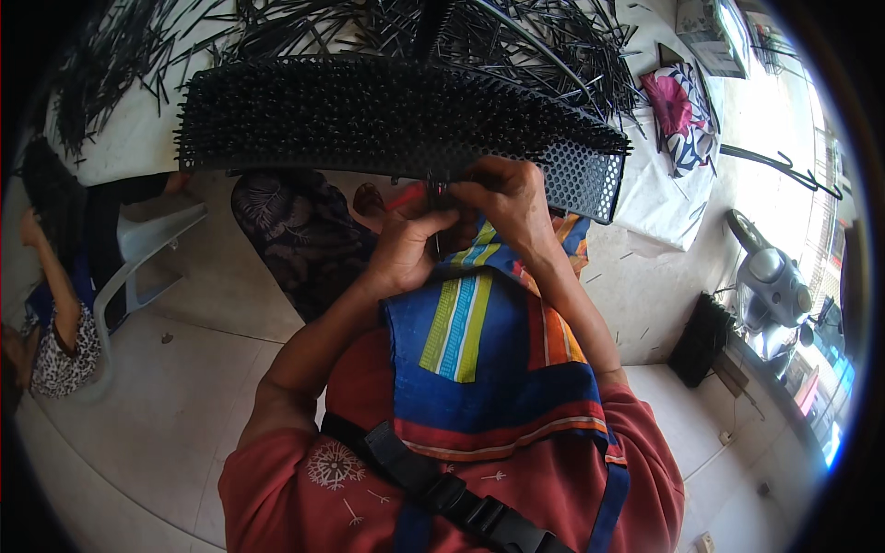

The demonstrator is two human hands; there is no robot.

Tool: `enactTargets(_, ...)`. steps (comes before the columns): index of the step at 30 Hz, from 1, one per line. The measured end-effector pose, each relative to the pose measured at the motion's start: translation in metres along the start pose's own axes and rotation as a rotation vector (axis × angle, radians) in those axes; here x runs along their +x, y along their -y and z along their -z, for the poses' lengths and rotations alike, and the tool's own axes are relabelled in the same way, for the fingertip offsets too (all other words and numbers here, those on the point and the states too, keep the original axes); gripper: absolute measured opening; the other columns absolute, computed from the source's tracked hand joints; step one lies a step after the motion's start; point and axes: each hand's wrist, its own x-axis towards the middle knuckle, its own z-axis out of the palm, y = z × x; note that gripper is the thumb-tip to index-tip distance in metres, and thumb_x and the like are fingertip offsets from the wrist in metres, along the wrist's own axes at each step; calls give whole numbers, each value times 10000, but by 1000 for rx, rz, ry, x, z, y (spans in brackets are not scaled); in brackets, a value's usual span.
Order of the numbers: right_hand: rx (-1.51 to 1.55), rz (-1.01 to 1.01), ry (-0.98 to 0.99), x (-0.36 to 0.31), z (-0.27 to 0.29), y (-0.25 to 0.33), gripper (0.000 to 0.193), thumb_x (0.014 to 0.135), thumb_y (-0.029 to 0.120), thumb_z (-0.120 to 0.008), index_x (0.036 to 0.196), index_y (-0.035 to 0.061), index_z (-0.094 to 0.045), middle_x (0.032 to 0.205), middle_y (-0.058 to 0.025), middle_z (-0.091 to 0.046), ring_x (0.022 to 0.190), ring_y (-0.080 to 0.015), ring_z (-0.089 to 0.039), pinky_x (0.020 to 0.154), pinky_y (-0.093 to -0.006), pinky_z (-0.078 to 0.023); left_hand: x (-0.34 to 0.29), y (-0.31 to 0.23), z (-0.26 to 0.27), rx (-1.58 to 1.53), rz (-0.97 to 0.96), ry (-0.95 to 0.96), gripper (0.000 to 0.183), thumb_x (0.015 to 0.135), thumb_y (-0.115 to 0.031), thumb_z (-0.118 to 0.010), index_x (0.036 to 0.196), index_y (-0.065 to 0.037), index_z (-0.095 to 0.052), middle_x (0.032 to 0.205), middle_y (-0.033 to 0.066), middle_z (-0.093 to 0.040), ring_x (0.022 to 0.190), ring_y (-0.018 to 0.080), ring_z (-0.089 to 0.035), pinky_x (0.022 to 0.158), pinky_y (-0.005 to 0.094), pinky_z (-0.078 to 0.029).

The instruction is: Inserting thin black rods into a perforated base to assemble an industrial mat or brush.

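- the left hand (403, 251) has its thumb and fingers drawn together on small dark strands (436, 191); the exact grip is partly hidden.
- the right hand (510, 201) pinches at the same strands from the other side, knuckles up; the two hands nearly touch, probably so one can steady what the other works.
- something red (404, 196) shows just behind the left hand; too covered to tell what it is.
- the panel (584, 180), black and full of holes, lies lengthwise along the table's near edge, just above the hands. it seems to reach past that edge, likely so the holes can be got at from below.
- black bristles (369, 115) stand thickly over most of the panel; its right end, toward the table's near right corner, shows bare holes.
- the apron (498, 369), blue and striped, covers the lap and chest below the hands, probably to keep the clothes clean.
- loose black strips (304, 32) lie in a tangle along the table's far side, thickest at the middle and far left corner, perhaps put there to be within reach over the panel.
- the table (656, 210) has a white cover that hangs over at the right edge; a patterned cloth (694, 138) sits bunched near that edge, apart from the strips.
- beyond the table's left edge, another person (64, 350) sits by a pale chair (166, 230).
- off the right edge, a scooter (772, 276) stands near the bright opening, a black bag (699, 341) beside it on the floor.
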Motion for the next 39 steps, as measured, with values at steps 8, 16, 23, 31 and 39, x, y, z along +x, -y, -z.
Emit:
enactTargets(8,457,-140,-54,-5,12,13,81,772,17,-704,841,-16,-675,705,-42,-657,609,-73,-599,551,-221,-472,0,-1,-6,71,-76,-5,213,944,-86,-548,1149,-41,-583,1080,135,-633,937,212,-651,799,341,-557)
enactTargets(16,128,456,-452,10,5,13,147,747,-55,-713,880,-1,-682,813,-66,-634,722,-113,-603,614,-218,-454,-1,11,-5,111,-163,-165,225,953,-111,-523,1158,-34,-573,974,141,-664,899,221,-657,804,368,-544)
enactTargets(23,-28,482,-435,12,1,11,150,730,-39,-721,867,17,-693,817,-95,-642,696,-188,-638,611,-268,-494,-2,4,-17,158,-122,-164,190,950,-121,-528,1115,-46,-586,964,118,-665,855,193,-649,774,343,-539)
enactTargets(31,-302,496,-357,17,0,11,86,741,91,-733,807,63,-687,759,-84,-638,635,-263,-650,563,-310,-505,3,7,-7,140,-55,-136,183,945,-98,-532,1110,-35,-581,993,99,-648,863,170,-642,777,325,-536)
enactTargets(39,-58,26,-5,-7,8,9,96,715,96,-723,713,19,-665,634,-101,-635,576,-194,-638,523,-298,-488,1,11,-6,75,-54,3,202,923,-31,-554,1118,-6,-600,977,118,-667,836,203,-682,747,323,-584)
